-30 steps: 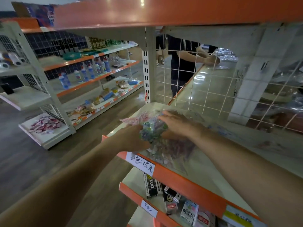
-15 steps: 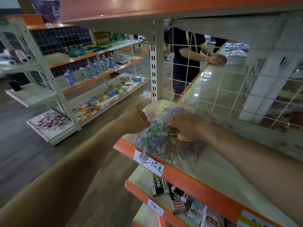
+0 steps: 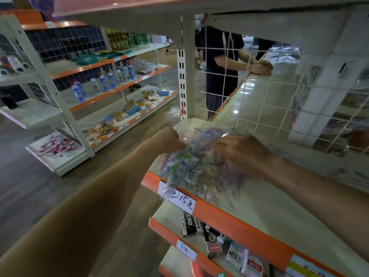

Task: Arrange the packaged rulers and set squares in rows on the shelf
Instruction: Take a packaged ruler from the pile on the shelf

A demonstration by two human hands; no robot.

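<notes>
Soft, even indoor light falls from above. Right of the slotted upright post, beyond the wire grid, the glossy board carries pale glare patches. Below the post, the packaged rulers smear with motion blur, their print unreadable. Above the post, the underside of the upper shelf sits dim. Left of the post, the far shelving bows with wide-angle distortion and looks soft.

left hand, right hand, gripping ruler packets
</notes>
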